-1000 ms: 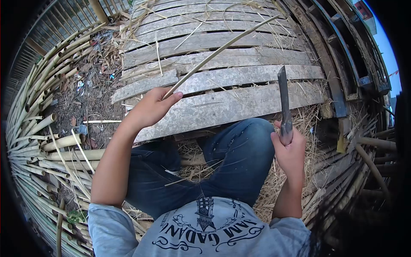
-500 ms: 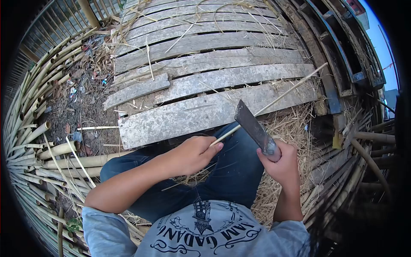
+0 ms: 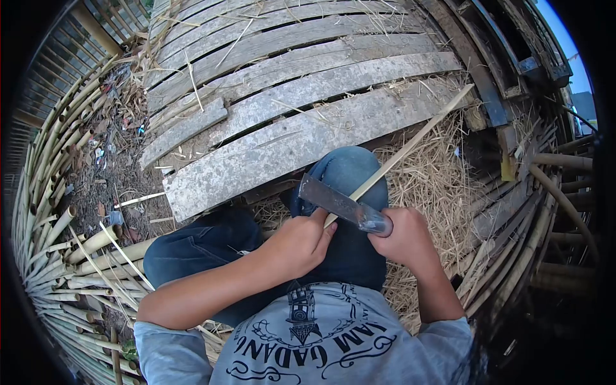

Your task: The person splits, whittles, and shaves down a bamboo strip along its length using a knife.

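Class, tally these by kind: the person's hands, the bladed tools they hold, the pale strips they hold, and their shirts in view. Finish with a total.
Hands: 2, the left hand and right hand
Bladed tools: 1, the dark blade
Strips: 1, the pale strip
Shirts: 1, the printed shirt
Total: 5

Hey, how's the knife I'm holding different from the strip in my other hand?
The knife has a dark, broad blade, while the strip is pale and narrow. The knife is clearly shorter than the strip. The strip slants out past your knee toward the right, while the knife's blade points left across it. Both are hand-held: the knife in your right hand, the strip in your left.
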The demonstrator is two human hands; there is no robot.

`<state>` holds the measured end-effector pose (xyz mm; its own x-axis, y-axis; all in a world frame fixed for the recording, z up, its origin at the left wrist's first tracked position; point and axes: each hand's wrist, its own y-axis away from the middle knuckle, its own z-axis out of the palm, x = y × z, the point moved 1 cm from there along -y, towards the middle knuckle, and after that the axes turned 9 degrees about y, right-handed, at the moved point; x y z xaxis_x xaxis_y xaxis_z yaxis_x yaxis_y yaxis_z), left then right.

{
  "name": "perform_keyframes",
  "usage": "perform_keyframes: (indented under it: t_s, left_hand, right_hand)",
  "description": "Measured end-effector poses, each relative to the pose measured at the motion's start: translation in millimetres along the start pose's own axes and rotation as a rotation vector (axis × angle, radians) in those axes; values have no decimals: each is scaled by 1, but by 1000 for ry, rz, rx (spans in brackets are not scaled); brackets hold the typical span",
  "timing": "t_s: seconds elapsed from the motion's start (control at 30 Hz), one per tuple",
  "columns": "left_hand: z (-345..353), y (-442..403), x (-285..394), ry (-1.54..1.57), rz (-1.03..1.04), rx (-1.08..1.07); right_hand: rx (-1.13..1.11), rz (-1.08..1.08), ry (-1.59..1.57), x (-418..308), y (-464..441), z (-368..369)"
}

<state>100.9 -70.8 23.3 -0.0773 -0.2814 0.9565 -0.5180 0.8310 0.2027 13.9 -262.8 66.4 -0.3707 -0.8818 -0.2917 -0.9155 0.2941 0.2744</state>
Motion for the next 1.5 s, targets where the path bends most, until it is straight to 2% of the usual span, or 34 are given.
perform_keyframes:
  t_s: [0.27,0.37,0.43,0.6,0.67,0.87,0.93,0.97,1.03,1.2,1.27,1.5]
  left_hand:
    - [2,-1,11,-83,-17,-48]
    - [1,-1,12,-70,-76,-54]
    - [0,0,11,-1,-123,-99]
    - [1,-2,4,57,-102,-88]
    - [3,-2,4,72,-70,-60]
    - [5,-3,4,-14,-14,8]
    - [4,-1,6,-16,-80,-39]
    - [4,0,6,-15,-80,-37]
    - [3,1,7,-4,-64,-43]
    - [6,-5,5,-11,-83,-44]
    - [6,-5,6,-28,-96,-52]
    - [9,-5,7,-12,-57,1]
  right_hand:
    - [-5,0,-18,14,-1,7]
    - [-39,59,30,20,-7,-1]
    - [26,186,-41,36,-15,-8]
    - [-42,138,-31,19,-6,-4]
    - [-80,20,-28,17,-3,5]
    - [-56,42,72,30,-14,-7]
    - [29,262,-50,42,-22,-17]
    - [29,261,-48,57,-24,-21]
    - [89,396,-21,87,-30,-29]
    - [-11,296,15,42,-15,-19]
    - [-88,120,-55,34,-14,-3]
    - [15,127,17,54,-31,-1]
